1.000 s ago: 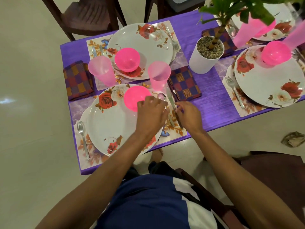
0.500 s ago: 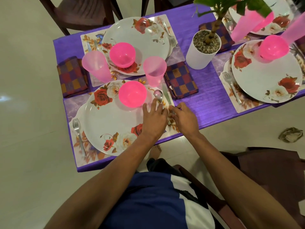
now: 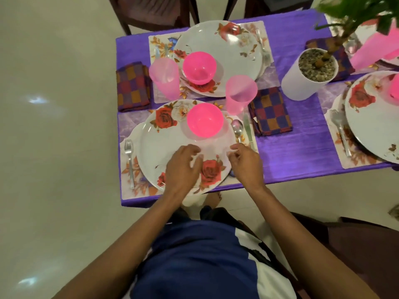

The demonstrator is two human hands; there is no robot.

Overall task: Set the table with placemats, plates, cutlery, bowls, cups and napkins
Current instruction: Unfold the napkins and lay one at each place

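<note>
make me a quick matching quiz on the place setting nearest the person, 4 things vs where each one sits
Things:
1. pink bowl
2. fork
3. spoon
4. checked napkin

Places:
A. on the purple cloth, right of the placemat
B. on the rose-patterned plate
C. on the placemat, left of the plate
D. on the placemat, right of the plate

Pairs: 1-B, 2-C, 3-D, 4-A
</note>
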